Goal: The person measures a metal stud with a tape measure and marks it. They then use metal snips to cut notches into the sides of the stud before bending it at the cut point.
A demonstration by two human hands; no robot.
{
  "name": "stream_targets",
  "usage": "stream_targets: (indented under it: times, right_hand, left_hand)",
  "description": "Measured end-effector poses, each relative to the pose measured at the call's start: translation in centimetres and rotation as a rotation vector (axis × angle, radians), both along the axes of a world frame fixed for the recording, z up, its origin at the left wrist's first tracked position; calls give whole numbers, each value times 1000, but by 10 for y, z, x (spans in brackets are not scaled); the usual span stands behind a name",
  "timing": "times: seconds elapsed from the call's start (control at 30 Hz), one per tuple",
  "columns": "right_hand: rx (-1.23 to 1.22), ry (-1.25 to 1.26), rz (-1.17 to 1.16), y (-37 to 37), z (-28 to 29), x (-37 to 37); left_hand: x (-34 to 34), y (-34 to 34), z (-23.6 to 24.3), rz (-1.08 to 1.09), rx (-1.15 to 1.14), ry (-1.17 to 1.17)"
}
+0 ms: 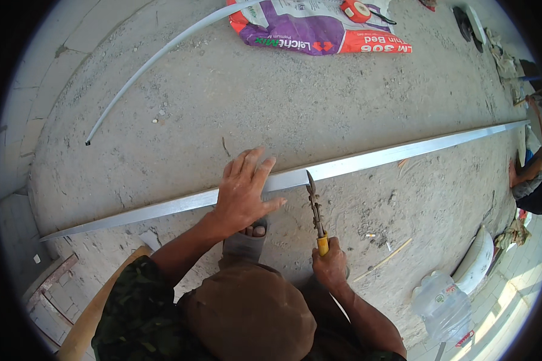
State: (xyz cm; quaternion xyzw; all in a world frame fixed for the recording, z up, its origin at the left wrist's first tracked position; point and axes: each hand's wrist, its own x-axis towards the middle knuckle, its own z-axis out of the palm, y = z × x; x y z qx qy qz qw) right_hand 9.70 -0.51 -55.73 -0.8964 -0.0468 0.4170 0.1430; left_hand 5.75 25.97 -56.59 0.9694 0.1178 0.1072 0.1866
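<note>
A long, shiny metal profile (379, 159) lies across the dusty floor from left to far right. My left hand (242, 189) rests flat on it left of the middle, fingers spread over its far edge and thumb out to the right. My right hand (331, 265) is closed around the yellow handles of a pair of tin snips (317, 207). The snips' dark blades reach the profile's near edge just right of my left hand. Whether the metal there is cut through, I cannot tell. My sandalled foot (245, 243) stands close behind the profile, below my left hand.
A purple, red and white bag (307, 33) lies at the far side with a red tape measure (356, 11) on it. A pale bent strip (144, 69) curves at far left. Plastic bottles (442, 304) and a white sack (474, 259) are at near right. Another person (530, 171) is at the right edge.
</note>
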Motion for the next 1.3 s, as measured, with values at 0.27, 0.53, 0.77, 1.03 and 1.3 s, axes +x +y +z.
stream_targets:
  times: [0.27, 0.53, 0.77, 1.03, 1.3]
  right_hand:
    - [123, -2, 107, 4, 27, 17]
    - [203, 182, 50, 2, 40, 29]
    - [205, 368, 52, 2, 64, 52]
    - [254, 689, -181, -62, 75, 6]
    - [-25, -350, 187, -133, 3, 42]
  left_hand:
    - [-5, -3, -65, -36, -127, 406]
    - [-3, -6, -56, -5, -98, 356]
    - [-2, -12, -56, 19, -70, 337]
    - [4, -5, -53, 52, -85, 402]
    - [-18, -30, -60, 20, -55, 239]
